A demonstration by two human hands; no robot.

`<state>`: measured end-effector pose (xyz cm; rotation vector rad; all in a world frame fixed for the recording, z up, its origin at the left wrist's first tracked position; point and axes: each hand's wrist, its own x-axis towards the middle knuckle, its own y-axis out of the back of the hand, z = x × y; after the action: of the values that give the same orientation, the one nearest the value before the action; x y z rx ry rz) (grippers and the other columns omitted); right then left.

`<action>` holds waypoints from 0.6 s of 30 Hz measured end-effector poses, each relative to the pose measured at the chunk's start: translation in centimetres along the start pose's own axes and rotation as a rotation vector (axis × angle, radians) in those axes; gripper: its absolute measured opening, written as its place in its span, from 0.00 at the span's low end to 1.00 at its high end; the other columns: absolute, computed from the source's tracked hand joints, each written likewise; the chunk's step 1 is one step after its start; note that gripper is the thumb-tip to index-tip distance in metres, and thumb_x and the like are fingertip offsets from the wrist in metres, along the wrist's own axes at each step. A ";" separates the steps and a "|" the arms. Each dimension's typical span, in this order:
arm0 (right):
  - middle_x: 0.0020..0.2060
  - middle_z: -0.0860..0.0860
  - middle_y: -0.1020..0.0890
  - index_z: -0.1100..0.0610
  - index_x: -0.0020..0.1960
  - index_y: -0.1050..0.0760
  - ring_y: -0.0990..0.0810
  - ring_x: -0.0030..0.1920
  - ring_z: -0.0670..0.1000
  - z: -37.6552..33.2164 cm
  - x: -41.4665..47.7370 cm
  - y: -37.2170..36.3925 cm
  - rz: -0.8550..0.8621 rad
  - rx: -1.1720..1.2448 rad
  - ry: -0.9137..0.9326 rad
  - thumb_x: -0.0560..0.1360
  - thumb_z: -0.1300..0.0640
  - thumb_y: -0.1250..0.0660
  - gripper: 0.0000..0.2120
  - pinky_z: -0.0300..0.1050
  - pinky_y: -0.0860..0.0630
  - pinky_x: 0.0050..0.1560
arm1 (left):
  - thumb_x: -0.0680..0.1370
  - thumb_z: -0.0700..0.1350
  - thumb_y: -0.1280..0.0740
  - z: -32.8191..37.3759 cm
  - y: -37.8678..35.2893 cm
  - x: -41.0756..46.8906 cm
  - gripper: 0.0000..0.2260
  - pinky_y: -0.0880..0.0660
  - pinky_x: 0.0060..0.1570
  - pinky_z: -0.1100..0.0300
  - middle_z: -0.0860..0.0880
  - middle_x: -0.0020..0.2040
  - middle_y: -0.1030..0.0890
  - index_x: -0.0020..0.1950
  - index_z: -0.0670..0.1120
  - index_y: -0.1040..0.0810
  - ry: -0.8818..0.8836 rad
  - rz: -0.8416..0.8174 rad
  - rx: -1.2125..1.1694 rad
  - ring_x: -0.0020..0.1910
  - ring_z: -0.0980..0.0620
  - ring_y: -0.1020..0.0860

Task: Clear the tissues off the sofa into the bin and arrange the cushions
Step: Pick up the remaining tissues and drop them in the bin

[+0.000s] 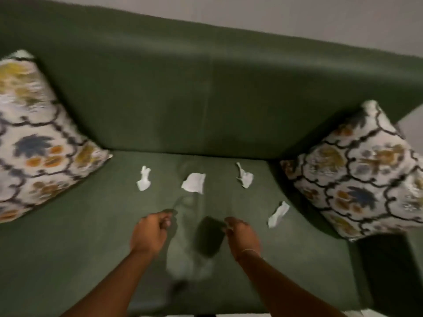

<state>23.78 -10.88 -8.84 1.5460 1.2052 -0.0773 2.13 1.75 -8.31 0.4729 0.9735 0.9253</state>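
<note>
Several crumpled white tissues lie on the seat of the green sofa (160, 99): one at the left (143, 178), one in the middle (194, 183), one at the right (245, 176) and one nearer me (278, 214). A patterned cushion (39, 138) leans in the left corner and another (357, 177) in the right corner. My left hand (150, 234) and my right hand (241, 236) hover over the front of the seat with fingers pinched. Between them hangs a blurred, see-through thing that looks like a thin clear bag (190, 259).
The sofa's backrest runs across the top of the view, with a pale wall (297, 14) behind it. A dark gap (384, 271) sits beside the right cushion at the sofa's right end. A light strip of floor (240, 315) shows at the bottom edge.
</note>
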 end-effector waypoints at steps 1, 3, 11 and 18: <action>0.60 0.52 0.19 0.46 0.63 0.26 0.21 0.60 0.53 2.1 0.7 1.4 0.063 0.023 -0.037 0.76 0.51 0.37 0.15 0.48 0.26 0.62 | 0.73 0.42 0.34 2.4 -1.5 1.0 0.14 0.21 0.54 0.49 0.45 0.52 0.14 0.54 0.56 0.17 -0.043 -0.026 0.022 0.54 0.41 0.18; 0.62 0.51 0.21 0.46 0.64 0.28 0.24 0.62 0.52 6.1 2.3 3.6 0.184 0.027 -0.101 0.77 0.51 0.37 0.16 0.48 0.28 0.64 | 0.73 0.44 0.33 6.6 -4.2 3.5 0.15 0.22 0.54 0.49 0.45 0.55 0.15 0.58 0.57 0.19 -0.138 -0.030 0.105 0.55 0.41 0.19; 0.77 0.54 0.48 0.46 0.76 0.55 0.43 0.75 0.60 15.2 8.4 5.3 0.172 -0.140 -0.227 0.65 0.60 0.24 0.52 0.60 0.38 0.71 | 0.72 0.51 0.30 11.6 -9.6 11.3 0.26 0.27 0.57 0.39 0.43 0.69 0.32 0.68 0.52 0.31 -0.113 0.100 0.423 0.67 0.40 0.34; 0.56 0.53 0.22 0.47 0.55 0.24 0.25 0.58 0.55 16.9 10.3 4.9 0.237 -0.173 -0.140 0.67 0.57 0.26 0.18 0.51 0.27 0.61 | 0.72 0.39 0.31 8.0 -9.2 10.8 0.08 0.23 0.45 0.47 0.36 0.49 0.17 0.49 0.46 0.17 -0.017 0.163 0.350 0.48 0.32 0.19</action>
<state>40.94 -16.55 -18.13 1.4935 0.8891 0.0719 15.77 6.18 -16.11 0.8649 1.0983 0.8966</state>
